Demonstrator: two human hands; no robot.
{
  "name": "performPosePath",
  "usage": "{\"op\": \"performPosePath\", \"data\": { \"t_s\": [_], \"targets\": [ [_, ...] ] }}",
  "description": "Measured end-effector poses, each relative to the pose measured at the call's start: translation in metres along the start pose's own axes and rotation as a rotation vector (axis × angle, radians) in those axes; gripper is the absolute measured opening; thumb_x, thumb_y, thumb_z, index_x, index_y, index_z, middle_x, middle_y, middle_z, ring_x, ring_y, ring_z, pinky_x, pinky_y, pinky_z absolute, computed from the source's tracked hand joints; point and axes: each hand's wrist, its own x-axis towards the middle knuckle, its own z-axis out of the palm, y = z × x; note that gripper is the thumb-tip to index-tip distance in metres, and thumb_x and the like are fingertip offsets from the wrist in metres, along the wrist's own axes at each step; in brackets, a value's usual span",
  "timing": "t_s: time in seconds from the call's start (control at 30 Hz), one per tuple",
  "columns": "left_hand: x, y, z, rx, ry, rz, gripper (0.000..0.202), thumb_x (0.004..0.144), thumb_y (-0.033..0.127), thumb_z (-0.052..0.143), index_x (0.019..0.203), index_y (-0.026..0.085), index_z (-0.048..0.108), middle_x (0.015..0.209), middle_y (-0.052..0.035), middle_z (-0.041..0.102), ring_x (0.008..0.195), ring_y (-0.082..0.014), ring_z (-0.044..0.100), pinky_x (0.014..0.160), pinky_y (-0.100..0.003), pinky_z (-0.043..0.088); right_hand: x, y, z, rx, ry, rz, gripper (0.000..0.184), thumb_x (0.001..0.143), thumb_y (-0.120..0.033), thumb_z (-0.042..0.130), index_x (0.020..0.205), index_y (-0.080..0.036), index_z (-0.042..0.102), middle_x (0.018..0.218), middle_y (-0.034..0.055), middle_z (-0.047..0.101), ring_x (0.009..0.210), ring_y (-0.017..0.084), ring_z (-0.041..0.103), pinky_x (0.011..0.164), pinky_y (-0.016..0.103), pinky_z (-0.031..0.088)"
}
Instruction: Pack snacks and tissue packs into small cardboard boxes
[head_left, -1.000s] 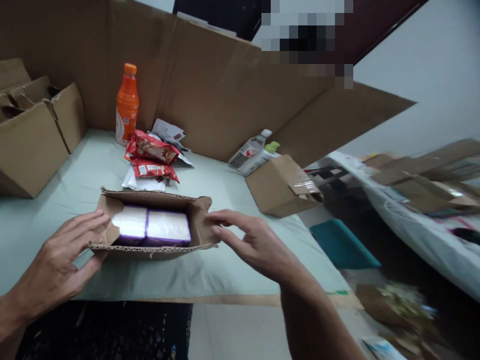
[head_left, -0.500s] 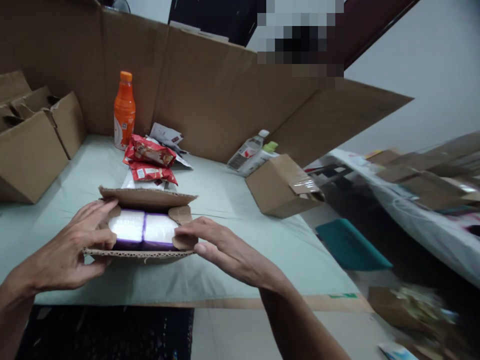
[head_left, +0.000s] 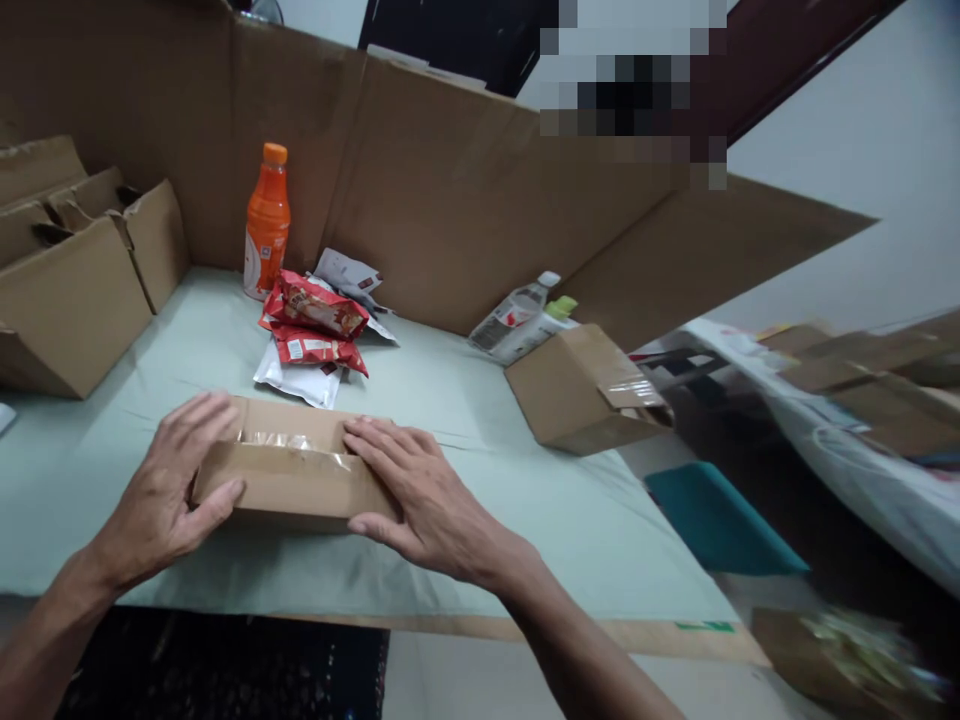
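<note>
A small brown cardboard box point(head_left: 289, 475) lies on the pale green table cover point(head_left: 487, 440) in front of me, its top flaps folded down with a strip of clear tape along the seam. My left hand point(head_left: 169, 490) rests flat on the box's left end, fingers stretched over the top and thumb on the front face. My right hand point(head_left: 416, 495) lies flat on the right end, pressing the flaps down. The box's contents are hidden.
Red snack packets point(head_left: 315, 320) and an orange drink bottle point(head_left: 266, 225) stand behind the box. Clear bottles point(head_left: 525, 315) lie beside another small taped box point(head_left: 581, 390) at right. Open cartons point(head_left: 71, 265) sit at left. A tall cardboard wall point(head_left: 450, 190) rings the table's back.
The box's flaps, open a second ago with two white and purple packs showing, are now folded shut. Both my hands moved onto its top.
</note>
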Motion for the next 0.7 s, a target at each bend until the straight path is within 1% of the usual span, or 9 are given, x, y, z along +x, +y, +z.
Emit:
{"op": "performPosePath", "data": {
  "t_s": [0.07, 0.13, 0.23, 0.33, 0.43, 0.5, 0.57, 0.63, 0.7],
  "targets": [
    [-0.001, -0.004, 0.003, -0.042, -0.057, 0.031, 0.045, 0.103, 0.028, 0.05, 0.148, 0.029, 0.047, 0.155, -0.0079, 0.052, 0.152, -0.0351, 0.038, 0.121, -0.057, 0.042, -0.004, 0.0, 0.0, -0.049, 0.003, 0.0, 0.077, 0.096, -0.064, 0.059, 0.158, -0.021, 0.044, 0.162, 0.021, 0.046, 0.149, 0.038, 0.043, 0.117, 0.062, 0.038],
    [0.0, -0.006, 0.006, -0.057, -0.04, 0.029, 0.039, 0.102, 0.026, 0.05, 0.142, 0.026, 0.052, 0.152, -0.0088, 0.054, 0.151, -0.0352, 0.038, 0.121, -0.057, 0.042, -0.002, 0.003, -0.005, -0.077, -0.009, -0.022, 0.082, 0.092, -0.067, 0.064, 0.16, -0.025, 0.043, 0.167, 0.0201, 0.039, 0.153, 0.039, 0.037, 0.118, 0.063, 0.035],
    [0.001, -0.007, 0.007, -0.063, -0.005, 0.018, 0.037, 0.103, 0.025, 0.05, 0.14, 0.026, 0.053, 0.15, -0.0097, 0.055, 0.149, -0.035, 0.041, 0.119, -0.058, 0.044, 0.017, 0.008, -0.008, -0.09, -0.112, -0.069, 0.091, 0.081, -0.071, 0.075, 0.158, -0.029, 0.048, 0.171, 0.0187, 0.03, 0.156, 0.044, 0.028, 0.119, 0.066, 0.03],
    [0.001, -0.009, 0.005, -0.06, 0.004, 0.013, 0.034, 0.104, 0.028, 0.049, 0.137, 0.031, 0.054, 0.149, -0.0071, 0.056, 0.149, -0.0363, 0.041, 0.117, -0.062, 0.046, 0.037, 0.004, -0.006, -0.1, -0.202, -0.085, 0.095, 0.075, -0.064, 0.083, 0.157, -0.03, 0.049, 0.171, 0.0187, 0.03, 0.154, 0.042, 0.031, 0.117, 0.063, 0.033],
    [-0.001, -0.01, 0.004, -0.078, 0.03, -0.045, 0.04, 0.103, 0.036, 0.052, 0.143, 0.039, 0.051, 0.153, -0.0029, 0.053, 0.146, -0.0393, 0.045, 0.117, -0.067, 0.044, 0.036, -0.004, -0.009, -0.119, -0.2, -0.069, 0.089, 0.081, -0.053, 0.081, 0.159, -0.028, 0.046, 0.17, 0.0187, 0.031, 0.15, 0.038, 0.037, 0.114, 0.057, 0.038],
    [-0.002, -0.011, 0.005, -0.094, 0.026, -0.123, 0.051, 0.1, 0.046, 0.054, 0.151, 0.045, 0.043, 0.16, 0.0002, 0.046, 0.145, -0.0422, 0.046, 0.115, -0.07, 0.045, 0.017, -0.005, -0.016, -0.121, -0.187, -0.026, 0.088, 0.083, -0.051, 0.079, 0.16, -0.027, 0.045, 0.169, 0.0197, 0.034, 0.148, 0.038, 0.041, 0.113, 0.057, 0.039],
    [-0.004, -0.015, 0.01, -0.106, -0.016, -0.183, 0.056, 0.099, 0.053, 0.052, 0.154, 0.049, 0.038, 0.166, 0.0034, 0.038, 0.147, -0.0447, 0.044, 0.105, -0.068, 0.055, -0.018, 0.002, -0.023, -0.112, -0.158, 0.075, 0.09, 0.081, -0.048, 0.081, 0.16, -0.025, 0.044, 0.168, 0.0203, 0.036, 0.146, 0.038, 0.044, 0.114, 0.057, 0.039],
    [-0.006, -0.021, 0.021, -0.107, -0.065, -0.187, 0.053, 0.1, 0.055, 0.049, 0.152, 0.049, 0.041, 0.166, 0.0037, 0.037, 0.147, -0.0444, 0.044, 0.09, -0.058, 0.064, -0.067, 0.019, -0.029, -0.113, -0.097, 0.25, 0.091, 0.08, -0.047, 0.081, 0.16, -0.025, 0.044, 0.166, 0.0197, 0.039, 0.145, 0.037, 0.046, 0.115, 0.056, 0.04],
    [-0.006, -0.027, 0.034, -0.079, -0.075, -0.15, 0.049, 0.099, 0.055, 0.05, 0.148, 0.045, 0.048, 0.162, 0.0002, 0.043, 0.143, -0.0422, 0.05, 0.081, -0.048, 0.066, -0.125, 0.048, -0.033, -0.152, -0.005, 0.475, 0.086, 0.081, -0.047, 0.078, 0.158, -0.026, 0.047, 0.164, 0.019, 0.043, 0.143, 0.037, 0.049, 0.114, 0.058, 0.042]
  ]
}}
